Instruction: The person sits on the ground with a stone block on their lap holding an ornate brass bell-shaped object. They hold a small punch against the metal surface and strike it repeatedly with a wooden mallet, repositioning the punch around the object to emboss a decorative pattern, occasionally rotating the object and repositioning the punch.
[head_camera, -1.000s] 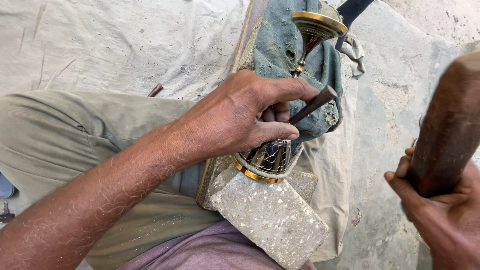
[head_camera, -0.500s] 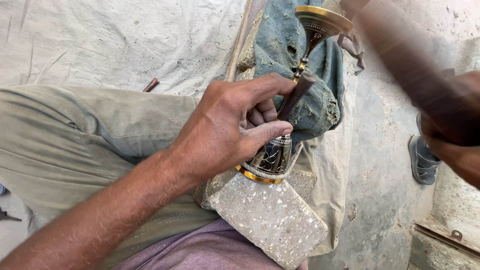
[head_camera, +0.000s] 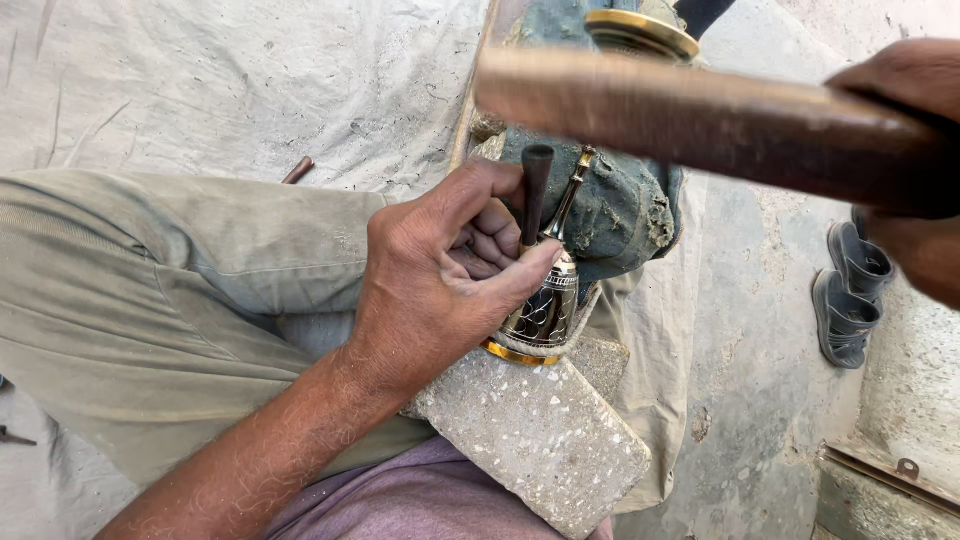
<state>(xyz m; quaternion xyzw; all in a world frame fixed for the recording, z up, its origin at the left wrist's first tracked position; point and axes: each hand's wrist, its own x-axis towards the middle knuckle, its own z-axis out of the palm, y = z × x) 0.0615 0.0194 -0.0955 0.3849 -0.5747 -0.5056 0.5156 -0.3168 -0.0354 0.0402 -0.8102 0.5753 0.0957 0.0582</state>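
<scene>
The left hand (head_camera: 440, 275) was clamped on a dark punch (head_camera: 536, 190), thumb and fingers wrapped around it. The punch stood nearly upright, its blunt flared head up and its tip hidden behind the fingers against a brass bell (head_camera: 545, 310). The bell, dark with engraved bands and a bright rim, lay tilted on a speckled stone block (head_camera: 530, 435); its long axis ran from the rim, low and nearer the person, up and away along its thin stem into a blue-green cloth pad (head_camera: 620, 205). The right hand (head_camera: 910, 150) was closed on a wooden mallet handle (head_camera: 700, 115), held roughly level above the punch, blurred. A pair of grey sandals (head_camera: 850, 290) lay on the concrete floor (head_camera: 750, 350) to the right.
</scene>
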